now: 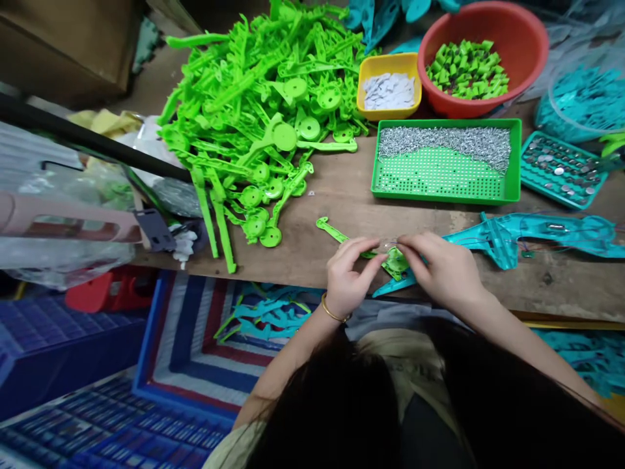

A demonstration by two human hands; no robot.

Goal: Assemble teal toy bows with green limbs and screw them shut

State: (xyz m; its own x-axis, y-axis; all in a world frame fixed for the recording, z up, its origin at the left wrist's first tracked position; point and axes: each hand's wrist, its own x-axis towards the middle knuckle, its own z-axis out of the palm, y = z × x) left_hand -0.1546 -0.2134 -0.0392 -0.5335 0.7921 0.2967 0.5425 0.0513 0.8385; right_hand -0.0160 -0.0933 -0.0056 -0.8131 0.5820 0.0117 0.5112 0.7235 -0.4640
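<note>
A: Fingers?
B: Right hand [437,264] is pinching a thin wire-like piece [391,243], right of frame centre. Left hand [350,266] is curling close; can't tell its grip.
A: Handling?
B: Looking light, bendy, fragile. Hold near ends. Green plastic part [396,261] is lying below: probably light, stiff; grip its rim.

The head camera faces forward and down (fairly near) over the workbench [338,184].

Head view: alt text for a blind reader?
Bare left hand and bare right hand close together at a lime-green plastic part on a brown wooden bench. Beyond lie a heap of lime-green plastic pieces, a rectangular green tray of silvery metal pieces and a round red bowl; a turquoise plastic shell lies at right.
</note>
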